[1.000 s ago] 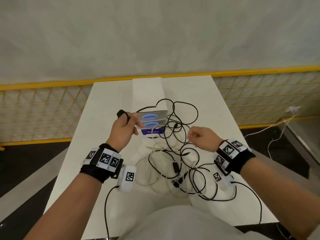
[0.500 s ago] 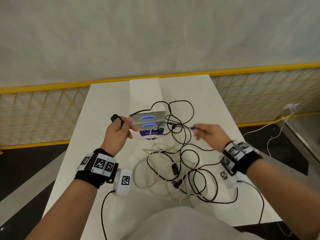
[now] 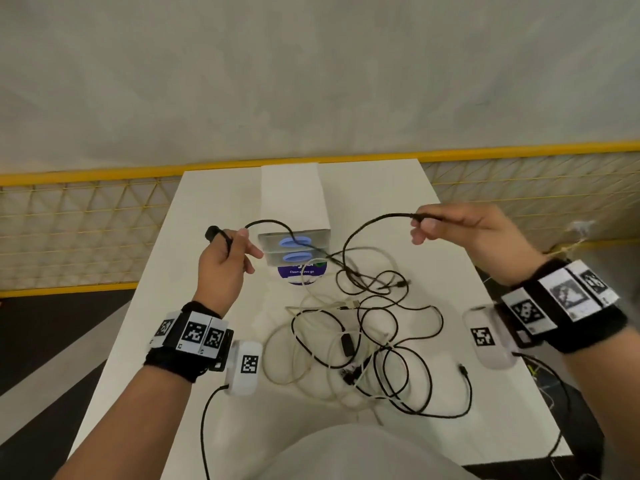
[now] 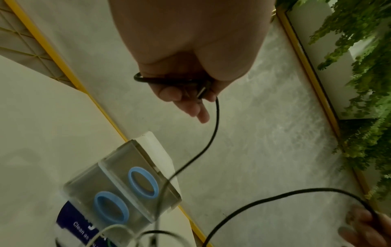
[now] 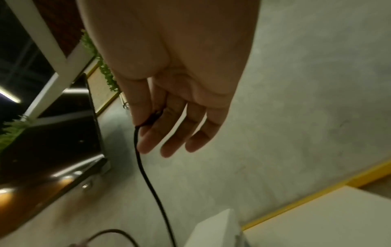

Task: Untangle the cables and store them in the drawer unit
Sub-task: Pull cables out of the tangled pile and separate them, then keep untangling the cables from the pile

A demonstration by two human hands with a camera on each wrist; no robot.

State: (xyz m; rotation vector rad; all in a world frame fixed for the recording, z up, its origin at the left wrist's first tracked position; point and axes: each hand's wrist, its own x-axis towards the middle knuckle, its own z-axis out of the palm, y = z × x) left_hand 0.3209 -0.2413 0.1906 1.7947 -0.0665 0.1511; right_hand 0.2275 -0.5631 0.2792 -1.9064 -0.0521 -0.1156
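A tangle of black and white cables [image 3: 360,341] lies on the white table [image 3: 173,289]. My left hand [image 3: 228,258] grips one end of a black cable [image 3: 266,223], a small loop of it sticking out past the knuckles [image 4: 169,81]. My right hand [image 3: 446,226] is raised to the right and pinches the same black cable [image 5: 146,173] between thumb and forefinger, its other fingers loose. The cable sags between both hands in front of the small drawer unit [image 3: 294,247], which has two clear drawer fronts with blue oval handles [image 4: 118,188].
A white box [image 3: 292,195] stands behind the drawer unit. A round blue label [image 3: 301,273] lies under the unit's front. A yellow mesh fence [image 3: 69,233] runs behind and beside the table. A loose black cable end [image 3: 464,372] lies near the right edge.
My right hand has risen from the tangle and swung right, drawing the black cable out. The left hand has kept its grip and stayed near the drawer unit.
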